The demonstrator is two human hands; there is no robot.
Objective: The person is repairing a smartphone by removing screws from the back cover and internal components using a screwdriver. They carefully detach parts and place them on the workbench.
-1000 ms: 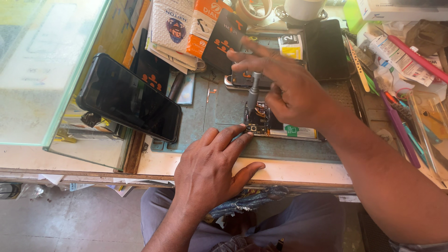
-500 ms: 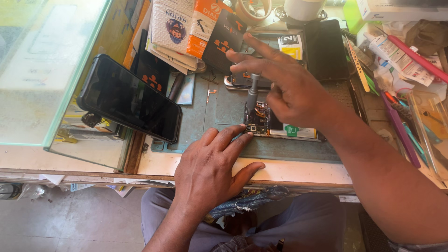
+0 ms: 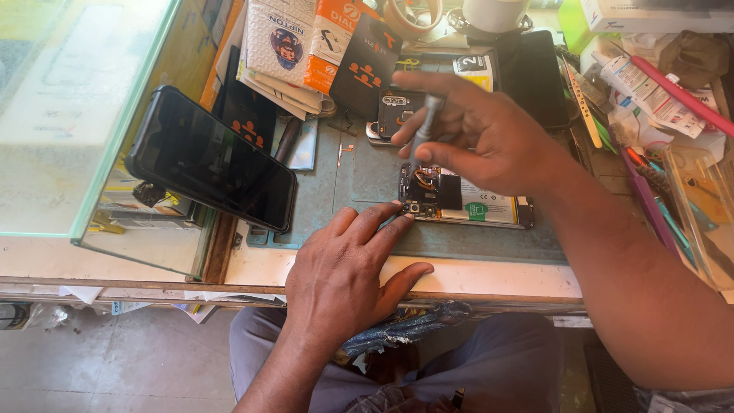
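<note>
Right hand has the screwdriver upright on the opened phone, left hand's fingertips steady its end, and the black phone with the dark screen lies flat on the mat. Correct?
Not quite. The black phone does not lie flat on the mat: the head view shows it tilted, propped against the glass case. The rest holds: right hand holds the screwdriver upright on the opened phone, left hand fingertips at its end.

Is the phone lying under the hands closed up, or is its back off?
Its back is off. The phone lies flat with its battery and circuit board bare, while the right hand holds a screwdriver upright over the board.
</note>
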